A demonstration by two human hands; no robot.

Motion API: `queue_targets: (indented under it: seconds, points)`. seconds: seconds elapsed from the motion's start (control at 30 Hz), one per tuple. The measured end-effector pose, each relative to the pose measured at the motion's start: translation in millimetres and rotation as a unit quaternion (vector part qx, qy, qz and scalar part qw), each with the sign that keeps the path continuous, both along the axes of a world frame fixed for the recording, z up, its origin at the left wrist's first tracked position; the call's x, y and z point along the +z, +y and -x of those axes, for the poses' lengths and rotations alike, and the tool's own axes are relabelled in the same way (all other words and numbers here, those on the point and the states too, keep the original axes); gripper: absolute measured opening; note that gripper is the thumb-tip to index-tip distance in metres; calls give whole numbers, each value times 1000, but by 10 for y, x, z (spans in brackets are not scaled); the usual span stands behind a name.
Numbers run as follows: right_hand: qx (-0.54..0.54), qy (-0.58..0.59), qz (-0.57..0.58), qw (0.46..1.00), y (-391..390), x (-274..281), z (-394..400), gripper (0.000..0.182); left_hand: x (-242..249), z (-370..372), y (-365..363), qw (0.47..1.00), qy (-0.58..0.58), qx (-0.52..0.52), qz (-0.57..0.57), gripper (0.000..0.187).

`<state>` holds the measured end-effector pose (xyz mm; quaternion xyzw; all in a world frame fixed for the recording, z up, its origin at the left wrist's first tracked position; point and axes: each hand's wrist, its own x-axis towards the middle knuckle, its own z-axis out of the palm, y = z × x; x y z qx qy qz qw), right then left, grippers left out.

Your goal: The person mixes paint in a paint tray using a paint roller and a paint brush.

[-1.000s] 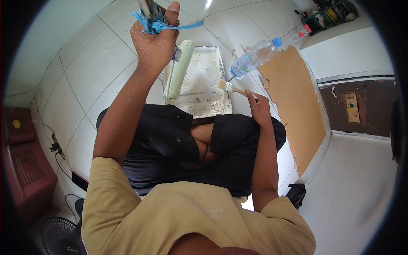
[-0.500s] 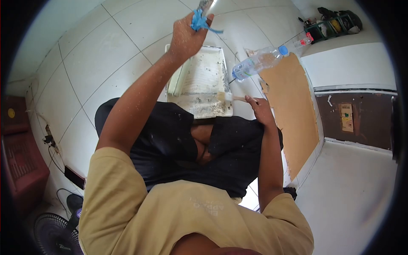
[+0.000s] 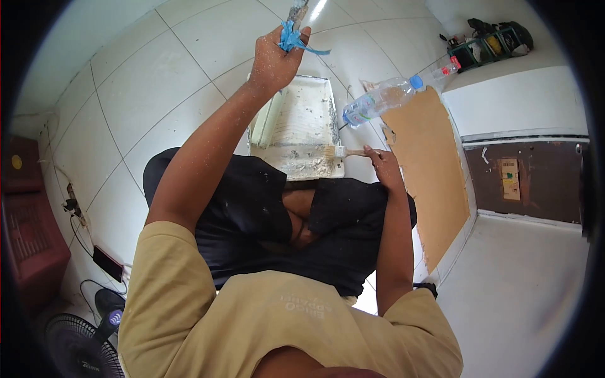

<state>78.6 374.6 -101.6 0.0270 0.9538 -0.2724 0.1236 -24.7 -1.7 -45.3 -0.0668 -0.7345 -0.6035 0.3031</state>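
My left hand is closed around a grey, paint-marked stick with a torn blue plastic strip tied about it. The stick's far end runs out of the top of the view. Between the thumb and fingers of my right hand is the wooden handle of a paintbrush. Its pale bristles reach over the right rim of a white paint tray, near the tray's front end. A whitish paint roller lies along the tray's left side, partly hidden by my left forearm.
A clear plastic bottle with a blue cap lies right of the tray, beside a brown board. A smaller red-labelled bottle and a green crate are farther back. A black fan stands at lower left, near a dark red cabinet.
The view has shifted slightly, so the tray and bottle sit a little lower. Both hands keep their holds, and the brush stays at the tray's right rim.
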Motion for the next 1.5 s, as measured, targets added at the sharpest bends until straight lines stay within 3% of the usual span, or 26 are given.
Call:
queue_targets:
  seconds: [0.03, 0.1, 0.13, 0.2, 0.27, 0.37, 0.43, 0.47, 0.5, 0.57, 0.63, 0.67, 0.73, 0.8, 0.87, 0.93, 1.0, 1.07, 1.1, 1.13, 1.17, 1.23, 1.27, 1.3, 1.33, 1.5]
  points:
    - [3, 2, -1, 1000, 41, -19, 63, 55, 36, -43, -3, 1000, -11, 1, 6, 43]
    - [-94, -61, 334, 936, 172, -53, 103, 49, 76, -73, 19, 1000, -22, -7, 13, 43]
    - [-95, -56, 334, 936, 153, -9, 103, 49, 70, -42, -18, 999, -18, -17, 30, 44]
    - [-173, -13, 506, 845, 77, 36, 109, 45, 71, 20, -108, 998, -13, -26, 48, 44]
    - [-203, 12, 511, 835, 20, 8, 89, 43, 78, 90, -240, 996, -79, -49, 10, 41]
    - [-25, -73, 282, 956, 43, -91, 38, 49, 66, 195, -337, 998, -52, -44, -2, 44]
    - [84, -9, 62, 994, -95, -147, -66, 53, 10, 228, -357, 998, -46, -40, -8, 44]
    - [115, 31, -16, 993, -203, -97, -105, 51, 36, 196, -358, 998, -47, -39, -6, 44]
    - [115, 30, -15, 993, -260, -51, -111, 51, 60, 166, -354, 998, -45, -33, 4, 44]
    - [88, 175, 65, 979, -353, 51, -60, 47, 69, 147, -370, 999, -44, -23, 16, 44]
    - [155, 203, 14, 967, -329, 65, 15, 40, 43, 143, -378, 997, -52, -44, 20, 45]
    - [204, 200, -31, 958, -264, -46, 53, 39, 29, 123, -345, 997, -54, -50, 23, 45]
    - [356, -37, -242, 902, -252, -149, 128, 34, 59, 140, -299, 993, -66, -50, 85, 42]
    - [367, -42, -245, 896, -263, -137, 120, 26, 32, 190, -206, 991, -21, -49, 119, 43]
    - [272, 135, -154, 940, -420, 68, 126, 23, -5, 160, -165, 989, 10, -34, 145, 45]
    - [181, 203, 3, 962, -615, 432, 62, 28, 76, 104, -138, 988, -27, -59, 137, 45]
    - [153, 264, 12, 952, -492, 109, 115, 30, 49, 138, -180, 989, -47, -53, 130, 45]
    - [354, -7, -199, 914, -139, -451, 244, 36, 50, 148, -221, 989, -61, -49, 123, 44]
    - [367, -45, -211, 905, 2, -648, 221, 38, 53, 143, -260, 990, -61, -46, 118, 44]
    - [365, -42, -209, 906, -100, -560, 206, 38, 62, 164, -295, 990, -61, -45, 116, 45]
    - [270, 39, -142, 952, -261, -337, 183, 37, 76, 190, -294, 991, -61, -45, 114, 45]
    - [131, 154, -9, 979, -501, -41, 151, 33, 69, 145, -322, 994, -72, -24, 72, 46]
    - [131, 148, -9, 980, -423, -237, 139, 33, 26, 121, -336, 994, -79, -25, 71, 46]
    - [275, 70, -126, 951, -298, -515, 168, 34, 32, 135, -341, 994, -86, -32, 61, 47]
    - [406, -8, -239, 882, -271, -558, 180, 34, 67, 158, -325, 994, -88, -39, 51, 47]
    - [356, 26, -137, 924, -412, -423, 83, 36, 70, 146, -320, 993, -74, -29, 89, 43]
